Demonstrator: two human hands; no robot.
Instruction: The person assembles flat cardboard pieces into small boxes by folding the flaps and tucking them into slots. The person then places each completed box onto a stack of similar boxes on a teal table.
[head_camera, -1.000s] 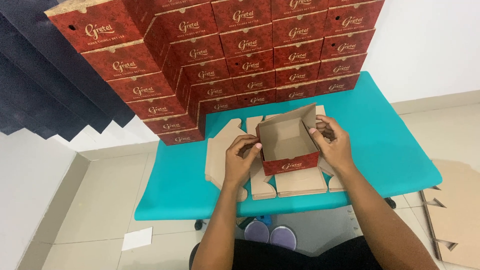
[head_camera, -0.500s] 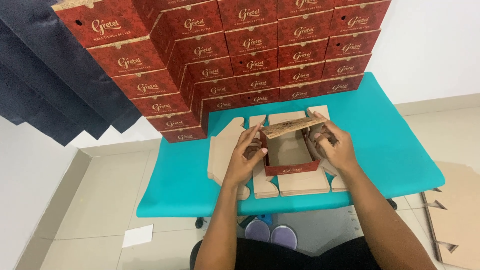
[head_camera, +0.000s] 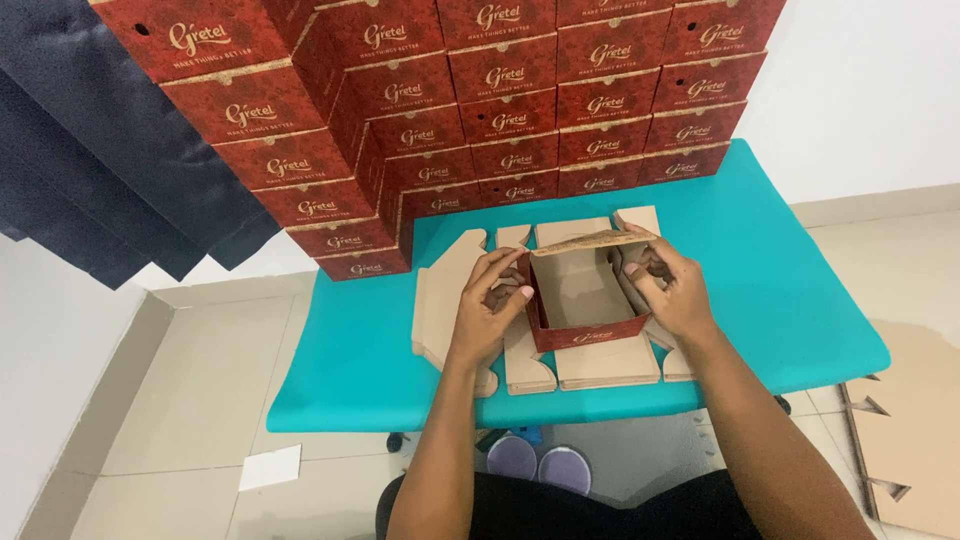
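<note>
- While my left hand (head_camera: 492, 300) and right hand (head_camera: 668, 284) clamp opposite walls, the half-folded red carton (head_camera: 582, 290) sits between them.
- It rests on flat cardboard blanks (head_camera: 440, 300) atop the teal table (head_camera: 790, 290).

Half-folded box (head_camera: 585, 300) sits on flat blanks (head_camera: 440, 300) on the table (head_camera: 800, 290). Left hand (head_camera: 490, 305) at its left wall, right hand (head_camera: 675, 290) at its right. Stacked boxes (head_camera: 480, 110) behind. Cardboard sheet (head_camera: 915, 420) on floor, right.
</note>
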